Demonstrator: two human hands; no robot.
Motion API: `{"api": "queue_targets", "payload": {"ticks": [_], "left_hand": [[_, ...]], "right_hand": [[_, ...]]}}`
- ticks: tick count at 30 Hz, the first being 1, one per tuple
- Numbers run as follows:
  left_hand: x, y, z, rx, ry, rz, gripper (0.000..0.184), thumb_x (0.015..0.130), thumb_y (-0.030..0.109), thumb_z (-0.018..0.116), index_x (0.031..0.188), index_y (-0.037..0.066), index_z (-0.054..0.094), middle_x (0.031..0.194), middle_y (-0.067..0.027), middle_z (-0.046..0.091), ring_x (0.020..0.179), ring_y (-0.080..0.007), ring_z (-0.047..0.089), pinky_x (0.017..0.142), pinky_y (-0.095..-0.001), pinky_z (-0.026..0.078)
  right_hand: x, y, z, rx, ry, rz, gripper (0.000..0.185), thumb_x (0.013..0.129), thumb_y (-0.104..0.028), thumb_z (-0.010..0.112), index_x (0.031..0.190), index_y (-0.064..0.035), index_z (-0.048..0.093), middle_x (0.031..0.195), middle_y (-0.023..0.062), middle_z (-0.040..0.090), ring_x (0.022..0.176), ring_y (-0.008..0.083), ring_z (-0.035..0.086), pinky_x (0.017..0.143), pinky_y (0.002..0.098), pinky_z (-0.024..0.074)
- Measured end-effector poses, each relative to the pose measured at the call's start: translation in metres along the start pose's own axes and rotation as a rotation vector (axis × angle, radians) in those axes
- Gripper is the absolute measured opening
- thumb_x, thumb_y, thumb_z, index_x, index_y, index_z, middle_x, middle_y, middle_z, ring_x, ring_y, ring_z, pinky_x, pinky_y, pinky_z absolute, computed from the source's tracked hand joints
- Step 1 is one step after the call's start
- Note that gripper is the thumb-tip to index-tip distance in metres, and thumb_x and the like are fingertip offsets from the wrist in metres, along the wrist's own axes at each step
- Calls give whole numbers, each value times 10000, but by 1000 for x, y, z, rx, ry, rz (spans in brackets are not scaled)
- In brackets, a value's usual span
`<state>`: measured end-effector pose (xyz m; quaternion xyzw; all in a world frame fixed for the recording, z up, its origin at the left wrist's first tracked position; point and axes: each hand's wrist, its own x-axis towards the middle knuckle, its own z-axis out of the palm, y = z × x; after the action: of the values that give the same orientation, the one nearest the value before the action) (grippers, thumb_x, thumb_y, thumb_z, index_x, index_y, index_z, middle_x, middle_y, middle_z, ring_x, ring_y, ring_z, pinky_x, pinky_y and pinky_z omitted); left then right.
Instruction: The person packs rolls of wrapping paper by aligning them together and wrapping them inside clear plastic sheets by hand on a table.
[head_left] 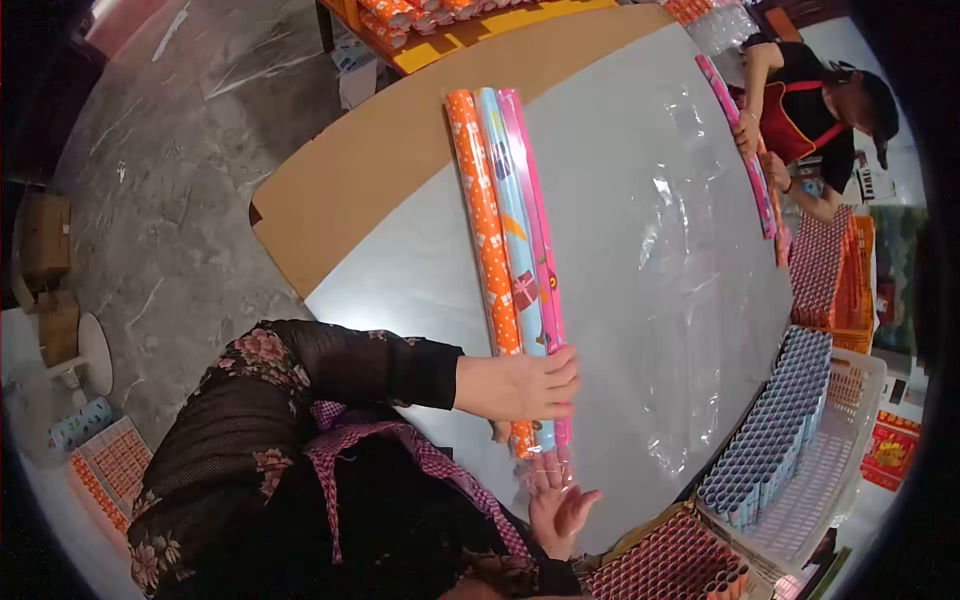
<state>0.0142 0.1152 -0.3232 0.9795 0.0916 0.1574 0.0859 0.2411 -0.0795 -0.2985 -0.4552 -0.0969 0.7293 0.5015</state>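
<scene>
Three rolls of wrapping paper lie side by side on the table: an orange one with white gift prints (477, 200), a light blue one (514, 235) and a pink one (536, 200). They appear to be in clear plastic film. My left hand (520, 385) reaches across them near their lower end, its fingers curled over the pink side and its thumb by the orange side. At the near end, my right hand (558, 512) has its fingers stretched out and thumb apart, the fingertips at loose clear film by the roll ends.
Clear plastic film (690, 270) lies on the grey tabletop (610, 190). Across the table a co-worker (800, 120) handles pink rolls (735, 120). Bundled blue rolls (770, 420), a white basket (850, 400) and dark red rolls (680, 560) stand at the right. Brown cardboard (350, 200) covers the far-left edge.
</scene>
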Motion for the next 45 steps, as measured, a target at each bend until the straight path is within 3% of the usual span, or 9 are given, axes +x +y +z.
{"api": "queue_targets", "payload": {"ticks": [7,13,17,20,24,28,35,40,45], "left_hand": [[6,-1,9,-59,-9,1,908,590,614,749,1236,21,511,1255,-186,489,1263,-401,402,1108,-530,257],[17,-12,3,-61,64,-82,906,541,568,791,1213,8,556,1130,-165,575,1150,-340,503,1067,-494,334],[15,-11,9,90,-15,-131,974,617,597,759,1379,69,462,1290,-159,525,1246,-361,452,1094,-518,309],[10,-7,7,90,25,-103,956,591,592,770,1352,88,484,1271,-144,525,1228,-345,450,1088,-486,313],[-3,7,10,90,49,-83,950,563,586,780,1325,93,500,1244,-133,524,1216,-333,451,1074,-469,320],[-1,26,11,119,46,-53,957,563,610,767,1320,86,506,1217,-130,536,1193,-328,460,1057,-469,331],[-9,53,13,100,26,-42,993,545,589,774,1339,69,484,1232,-139,519,1210,-331,458,1064,-502,335],[-16,65,9,117,15,-66,966,575,623,741,1314,52,491,1240,-161,520,1211,-379,458,1069,-502,329],[-20,70,5,218,-17,-75,990,593,661,702,1331,40,482,1272,-163,521,1231,-370,454,1072,-505,322]], "right_hand": [[5,-5,0,4,90,14,1090,769,-686,636,1481,45,253,1463,166,444,1376,349,370,1153,478,256],[19,7,4,-83,-100,-223,970,896,-613,551,1516,28,169,1579,174,214,1457,307,230,1165,452,244],[34,7,18,-181,234,-207,716,971,-410,549,1470,37,294,1475,210,401,1285,302,488,1036,419,423],[24,12,19,-318,186,-187,589,980,-271,552,1431,52,354,1363,203,530,1091,245,622,922,358,502],[14,20,16,-281,162,-137,489,953,-97,538,1395,68,409,1306,188,583,958,174,657,880,303,510],[1,33,4,-182,158,-147,500,947,-91,533,1403,71,403,1309,189,581,877,157,640,866,289,504],[-21,51,-4,-162,131,-146,540,943,-131,548,1407,91,384,1300,198,578,948,175,628,884,306,491],[-34,59,15,-198,165,-119,642,900,-157,595,1416,116,330,1280,237,571,1151,308,594,925,349,484],[-32,55,24,-205,121,-127,614,887,-104,564,1399,141,332,1316,258,537,1154,328,587,963,370,473]]}}
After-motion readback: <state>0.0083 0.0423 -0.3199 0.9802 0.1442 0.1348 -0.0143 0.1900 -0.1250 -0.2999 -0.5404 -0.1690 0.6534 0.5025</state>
